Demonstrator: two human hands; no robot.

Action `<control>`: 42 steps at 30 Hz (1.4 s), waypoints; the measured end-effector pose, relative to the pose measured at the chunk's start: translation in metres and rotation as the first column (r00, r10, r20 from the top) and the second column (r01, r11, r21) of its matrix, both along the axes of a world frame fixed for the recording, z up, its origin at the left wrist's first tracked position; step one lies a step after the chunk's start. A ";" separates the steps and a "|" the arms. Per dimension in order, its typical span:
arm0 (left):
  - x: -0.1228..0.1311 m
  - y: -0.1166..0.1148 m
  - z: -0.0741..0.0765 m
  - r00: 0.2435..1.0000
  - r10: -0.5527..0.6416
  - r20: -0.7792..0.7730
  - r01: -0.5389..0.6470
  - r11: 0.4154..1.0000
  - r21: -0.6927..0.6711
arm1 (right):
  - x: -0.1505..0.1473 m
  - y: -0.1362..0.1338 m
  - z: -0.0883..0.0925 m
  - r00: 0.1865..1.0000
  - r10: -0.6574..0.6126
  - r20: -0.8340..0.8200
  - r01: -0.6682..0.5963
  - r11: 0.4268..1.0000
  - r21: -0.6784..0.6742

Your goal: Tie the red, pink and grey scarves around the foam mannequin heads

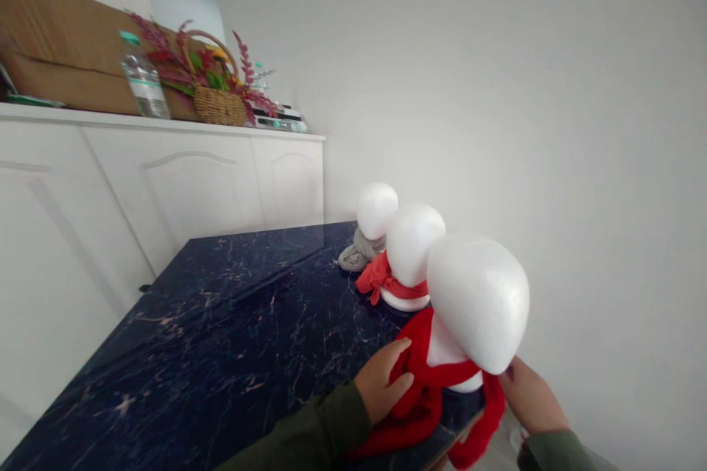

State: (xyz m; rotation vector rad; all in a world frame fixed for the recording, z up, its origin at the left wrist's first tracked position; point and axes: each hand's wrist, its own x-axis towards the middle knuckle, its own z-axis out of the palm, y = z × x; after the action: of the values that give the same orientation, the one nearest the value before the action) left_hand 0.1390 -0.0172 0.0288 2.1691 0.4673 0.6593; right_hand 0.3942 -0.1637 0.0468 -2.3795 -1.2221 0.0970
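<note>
Three white foam mannequin heads stand in a row on a dark blue marbled table (221,324). The nearest head (478,309) wears a red scarf (425,390) round its neck. My left hand (382,380) is closed on the scarf's front folds. My right hand (530,394) is behind the neck, its fingers closed on the scarf's hanging end. The middle head (414,243) has a knotted red scarf (378,276). The far head (376,210) has a grey scarf (359,252).
A white cabinet (166,176) runs along the left wall. On it stand a water bottle (144,77), a wicker basket of flowers (218,85), a cardboard box (60,51) and some stacked items. A plain white wall is to the right.
</note>
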 end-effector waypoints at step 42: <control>-0.157 0.036 -0.042 0.839 0.512 0.182 -0.098 0.471 -0.877 | -0.292 0.184 -0.040 -0.185 0.289 -0.939 -0.758 0.566 0.323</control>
State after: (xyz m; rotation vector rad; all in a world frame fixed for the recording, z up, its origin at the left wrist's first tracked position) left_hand -0.0178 0.0190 -0.0133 0.9415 0.7679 0.8488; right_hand 0.1022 0.0199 0.0070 -0.9752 -1.3280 2.0543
